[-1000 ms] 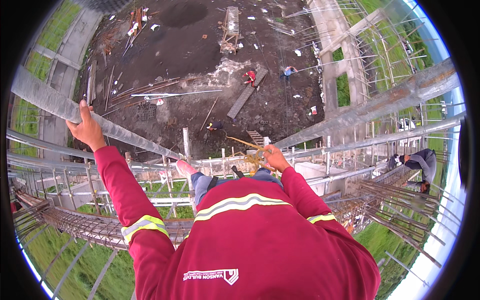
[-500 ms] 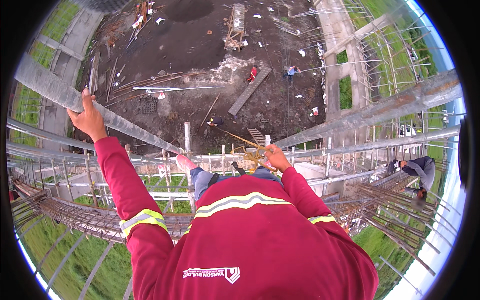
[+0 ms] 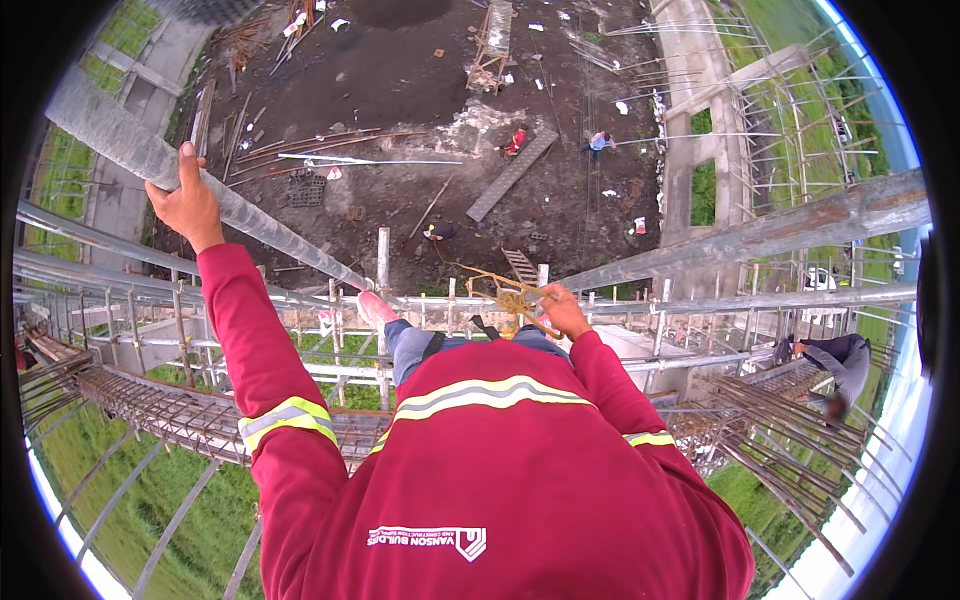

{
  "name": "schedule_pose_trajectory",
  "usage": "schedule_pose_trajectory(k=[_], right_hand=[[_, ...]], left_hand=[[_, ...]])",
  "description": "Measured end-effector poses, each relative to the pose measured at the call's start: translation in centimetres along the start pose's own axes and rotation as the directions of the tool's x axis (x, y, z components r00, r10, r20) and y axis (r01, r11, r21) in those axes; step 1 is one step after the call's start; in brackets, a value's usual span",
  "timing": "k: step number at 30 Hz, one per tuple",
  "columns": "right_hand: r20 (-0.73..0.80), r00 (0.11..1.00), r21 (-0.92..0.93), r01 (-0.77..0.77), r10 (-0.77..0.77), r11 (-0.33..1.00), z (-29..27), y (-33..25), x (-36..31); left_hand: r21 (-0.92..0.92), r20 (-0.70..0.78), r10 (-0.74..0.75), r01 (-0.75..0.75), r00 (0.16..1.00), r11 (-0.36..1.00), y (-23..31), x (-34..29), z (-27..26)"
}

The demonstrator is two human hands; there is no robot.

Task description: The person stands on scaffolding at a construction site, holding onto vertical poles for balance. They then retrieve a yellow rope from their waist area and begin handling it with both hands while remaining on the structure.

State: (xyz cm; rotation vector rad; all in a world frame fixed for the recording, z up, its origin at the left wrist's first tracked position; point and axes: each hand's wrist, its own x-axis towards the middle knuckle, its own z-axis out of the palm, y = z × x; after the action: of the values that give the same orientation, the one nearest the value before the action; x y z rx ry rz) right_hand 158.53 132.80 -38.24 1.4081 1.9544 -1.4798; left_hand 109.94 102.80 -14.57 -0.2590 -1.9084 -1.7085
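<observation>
My left hand (image 3: 187, 203) is closed over a thick grey scaffold pipe (image 3: 268, 228) that slants from the upper left toward my feet. In front of my waist, my right hand (image 3: 567, 308) pinches a tangled yellow-brown rope (image 3: 513, 300). Loops of that rope hang on the left of my fingers, and a thin strand trails off toward the ground. One pink boot (image 3: 374, 308) shows beside the foot of an upright post (image 3: 384, 262).
Another thick pipe (image 3: 740, 240) slopes up to the right. Rebar cages (image 3: 160, 410) run behind me, and a co-worker (image 3: 840, 362) bends over rebar at the right. Far below, people stand on dark soil near a long plank (image 3: 512, 177) and a short ladder (image 3: 519, 265).
The whole view has shifted slightly. My left hand stays on the pipe, its fingers set a little differently. The rope loops at my right hand have spread leftward.
</observation>
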Motion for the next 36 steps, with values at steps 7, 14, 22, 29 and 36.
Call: schedule_pose_trajectory(k=[7,14,22,29,36], right_hand=[[-0.046,0.993,-0.046,0.105,-0.107,0.993,0.7,1.5,0.7],[-0.021,0.998,-0.078,0.054,-0.055,0.996,0.9,2.4,1.2],[-0.034,0.982,-0.097,0.184,-0.188,0.978,1.5,3.8,2.3],[-0.039,0.965,-0.128,0.254,-0.261,0.959,1.6,4.2,2.6],[0.004,0.999,-0.010,0.045,-0.045,0.999,1.3,2.7,1.8]], left_hand=[[0.009,-0.008,0.065,-0.065,0.998,0.998,0.1,0.0,0.0],[0.006,-0.001,0.072,-0.072,0.997,0.997,0.0,0.1,0.0],[0.021,-0.001,0.054,-0.054,0.999,0.998,0.1,0.0,0.0],[-0.004,-0.005,0.036,-0.036,0.999,0.999,0.3,-0.1,0.1],[0.013,-0.002,0.001,-0.001,1.000,1.000,0.0,0.0,0.1]])
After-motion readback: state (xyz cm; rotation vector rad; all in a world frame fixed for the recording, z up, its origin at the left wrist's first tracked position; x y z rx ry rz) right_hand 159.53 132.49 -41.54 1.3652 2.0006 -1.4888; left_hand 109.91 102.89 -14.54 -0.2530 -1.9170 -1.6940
